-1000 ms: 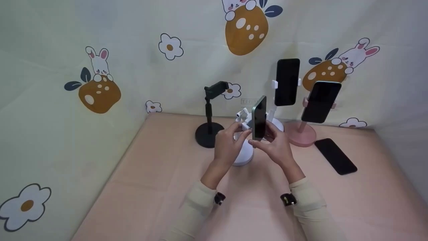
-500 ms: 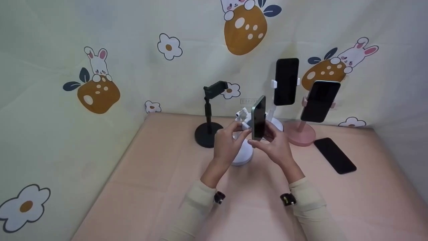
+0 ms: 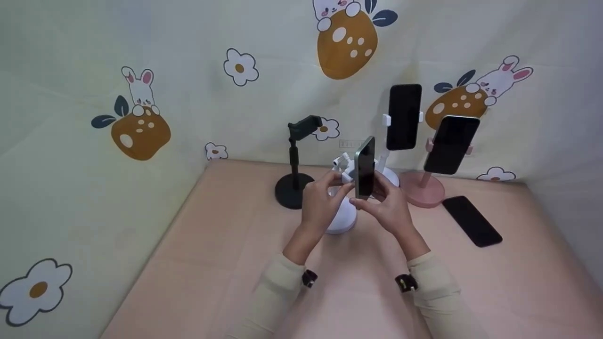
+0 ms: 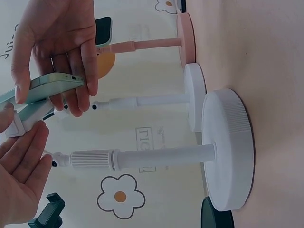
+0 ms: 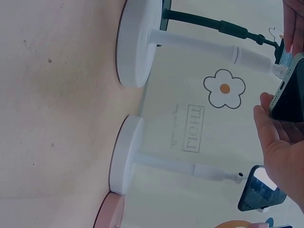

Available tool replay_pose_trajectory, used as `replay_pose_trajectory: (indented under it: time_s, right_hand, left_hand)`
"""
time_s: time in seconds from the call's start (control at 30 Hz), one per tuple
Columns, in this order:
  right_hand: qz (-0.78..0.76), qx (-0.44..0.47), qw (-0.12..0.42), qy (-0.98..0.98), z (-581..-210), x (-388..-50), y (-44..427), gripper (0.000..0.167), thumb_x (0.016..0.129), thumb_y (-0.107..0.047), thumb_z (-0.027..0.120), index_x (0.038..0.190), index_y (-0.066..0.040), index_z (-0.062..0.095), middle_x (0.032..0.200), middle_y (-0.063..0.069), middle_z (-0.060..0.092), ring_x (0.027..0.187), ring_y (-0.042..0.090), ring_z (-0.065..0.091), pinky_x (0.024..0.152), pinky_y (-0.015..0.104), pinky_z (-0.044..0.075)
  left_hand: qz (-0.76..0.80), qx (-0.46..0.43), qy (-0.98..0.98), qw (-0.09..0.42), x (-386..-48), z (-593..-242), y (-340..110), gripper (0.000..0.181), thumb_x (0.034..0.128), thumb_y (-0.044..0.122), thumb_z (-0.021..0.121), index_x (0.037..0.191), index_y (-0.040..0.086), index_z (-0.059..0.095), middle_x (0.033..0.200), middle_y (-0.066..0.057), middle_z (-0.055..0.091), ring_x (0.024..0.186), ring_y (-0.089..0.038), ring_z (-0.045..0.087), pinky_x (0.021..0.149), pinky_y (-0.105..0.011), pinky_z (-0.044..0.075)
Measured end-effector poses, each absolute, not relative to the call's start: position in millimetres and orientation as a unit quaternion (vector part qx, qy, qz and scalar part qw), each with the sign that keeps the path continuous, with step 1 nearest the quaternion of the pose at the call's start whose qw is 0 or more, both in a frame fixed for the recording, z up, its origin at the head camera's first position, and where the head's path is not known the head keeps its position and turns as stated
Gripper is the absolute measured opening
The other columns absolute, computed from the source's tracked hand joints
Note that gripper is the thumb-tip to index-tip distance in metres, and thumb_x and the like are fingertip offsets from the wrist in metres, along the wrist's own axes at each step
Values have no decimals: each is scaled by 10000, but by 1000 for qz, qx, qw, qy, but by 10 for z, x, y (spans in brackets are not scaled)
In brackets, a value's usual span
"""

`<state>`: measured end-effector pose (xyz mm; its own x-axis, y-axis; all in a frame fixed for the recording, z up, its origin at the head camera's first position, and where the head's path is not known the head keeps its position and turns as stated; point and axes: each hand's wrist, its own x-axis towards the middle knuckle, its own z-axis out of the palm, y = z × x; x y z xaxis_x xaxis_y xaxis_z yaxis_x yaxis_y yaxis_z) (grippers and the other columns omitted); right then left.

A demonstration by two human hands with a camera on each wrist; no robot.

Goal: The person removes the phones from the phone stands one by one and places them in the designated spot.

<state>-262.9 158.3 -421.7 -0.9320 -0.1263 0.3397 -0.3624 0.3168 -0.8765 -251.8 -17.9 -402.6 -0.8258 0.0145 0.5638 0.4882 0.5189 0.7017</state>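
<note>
You have the thin phone with a pale green edge and a shiny black screen [image 3: 365, 167] up at the top of the white plastic stand with a thick round base [image 3: 342, 220]. The phone is nearly side-on to you. Your left hand [image 3: 321, 200] pinches the small white plastic clip [image 3: 347, 177] between thumb and fingers. Your right hand [image 3: 388, 207] holds the phone with its thumb on one side and its fingers on the other.

It looks like you are fitting the phone into the clip. I cannot tell if both ends of the clip grip it. To do this well, pull the clip wide enough that it does not scrape the phone. Lay the back of the phone flat on the clip, with its middle in the middle. Then let the clip close slowly on both edges. Keep your fingertips out of the way so they don't get nipped. Don't let go with your right hand until the phone feels snug. Try not to push down hard, because the thin white neck [image 4: 164, 156] could lean and tip the stand.

Mind the black phone in the white clip stand [image 3: 404, 117] just behind, and don't bump it. The black stand with a round base [image 3: 294, 190] is near your left hand too.
</note>
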Motion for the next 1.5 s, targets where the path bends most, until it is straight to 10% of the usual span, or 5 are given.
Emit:
replay_pose_trajectory:
  time_s: [1.13, 1.5]
  right_hand:
    - [560, 137, 90, -812, -4231, -2559, 1597, 861, 775, -304, 867, 1493, -114, 432, 1415, 138, 567, 1321, 293, 566, 1101, 401, 464]
    - [555, 129, 91, -816, -4234, -2566, 1606, 893, 764, -327, 873, 1500, -101, 421, 1427, 137, 552, 1326, 297, 558, 1104, 404, 464]
  left_hand:
    - [-416, -110, -851, 300, -2573, -4152, -324, 531, 874, 268, 776, 1346, 177, 551, 1300, -1, 637, 1159, -151, 640, 967, -276, 558]
    - [-424, -51, -882, 198, -2755, -4306, -321, 717, 852, 324, 793, 1446, 186, 415, 1475, -35, 509, 1347, -207, 527, 1091, -395, 486]
